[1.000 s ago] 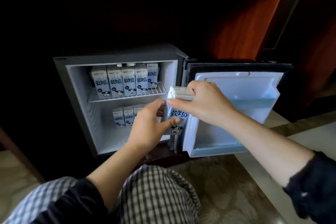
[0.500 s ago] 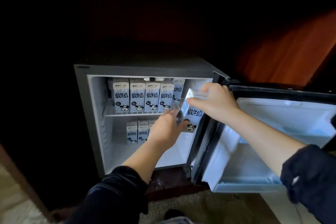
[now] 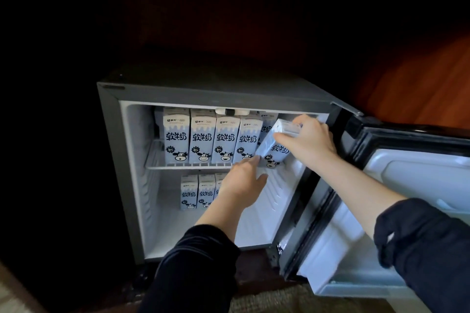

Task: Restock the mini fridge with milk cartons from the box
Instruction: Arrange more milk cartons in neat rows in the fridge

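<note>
The mini fridge (image 3: 112, 150) stands open, lit white inside. My right hand (image 3: 309, 143) grips the top of a blue-and-white milk carton (image 3: 273, 150), tilted, at the right end of the wire upper shelf (image 3: 155, 160). My left hand (image 3: 244, 183) is just below the carton, fingers touching its lower edge from underneath. Several matching cartons (image 3: 201, 141) stand upright in a row on the upper shelf. More cartons (image 3: 189, 192) stand on the fridge floor, partly hidden behind my left hand. The box is out of view.
The fridge door (image 3: 396, 211) hangs open to the right, its white inner shelves bare. Dark wood panelling (image 3: 419, 89) surrounds the fridge. A patterned carpet (image 3: 279, 300) lies below the fridge front.
The carton has moved from in front of the fridge to the right end of the upper shelf. Both hands followed it inward, and the view came closer to the fridge.
</note>
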A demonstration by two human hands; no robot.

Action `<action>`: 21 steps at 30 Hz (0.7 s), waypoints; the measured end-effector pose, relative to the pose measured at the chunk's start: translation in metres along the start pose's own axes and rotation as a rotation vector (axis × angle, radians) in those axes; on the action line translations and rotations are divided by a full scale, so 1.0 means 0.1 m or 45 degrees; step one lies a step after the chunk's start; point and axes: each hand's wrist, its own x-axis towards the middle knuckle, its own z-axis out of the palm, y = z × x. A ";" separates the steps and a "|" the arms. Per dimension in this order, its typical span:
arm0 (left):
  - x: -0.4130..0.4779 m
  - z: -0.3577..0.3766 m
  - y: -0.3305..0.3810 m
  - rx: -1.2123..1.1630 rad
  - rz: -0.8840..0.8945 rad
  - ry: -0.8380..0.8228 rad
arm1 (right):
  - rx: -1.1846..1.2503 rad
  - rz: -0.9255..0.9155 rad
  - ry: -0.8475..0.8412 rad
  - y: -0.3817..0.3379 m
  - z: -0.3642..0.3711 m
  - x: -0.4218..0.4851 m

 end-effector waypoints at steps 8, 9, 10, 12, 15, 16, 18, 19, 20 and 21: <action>0.09 0.07 -0.11 -0.068 -0.020 -0.026 | 0.014 -0.031 -0.034 0.01 0.23 0.15; 0.10 0.09 -0.10 -0.056 -0.018 -0.021 | 0.017 -0.029 -0.035 0.02 0.25 0.18; 0.10 0.11 -0.10 -0.046 -0.016 -0.014 | 0.012 -0.027 -0.036 0.03 0.27 0.21; 0.10 0.12 -0.12 -0.033 -0.004 -0.005 | -0.023 -0.023 -0.042 0.03 0.34 0.28; 0.10 0.13 -0.15 -0.041 0.041 0.017 | -0.072 -0.019 -0.029 0.03 0.41 0.36; 0.10 0.13 -0.16 -0.028 0.064 0.024 | -0.076 -0.022 -0.023 0.03 0.43 0.37; 0.12 0.14 -0.20 0.043 0.111 0.020 | -0.082 -0.036 -0.012 0.06 0.46 0.38; 0.12 0.14 -0.21 0.092 0.127 0.009 | -0.076 -0.047 -0.016 0.09 0.48 0.39; 0.13 0.15 -0.21 0.142 0.137 -0.004 | -0.059 -0.050 -0.032 0.13 0.50 0.40; 0.14 0.17 -0.22 0.188 0.144 -0.013 | -0.044 -0.050 -0.061 0.19 0.53 0.40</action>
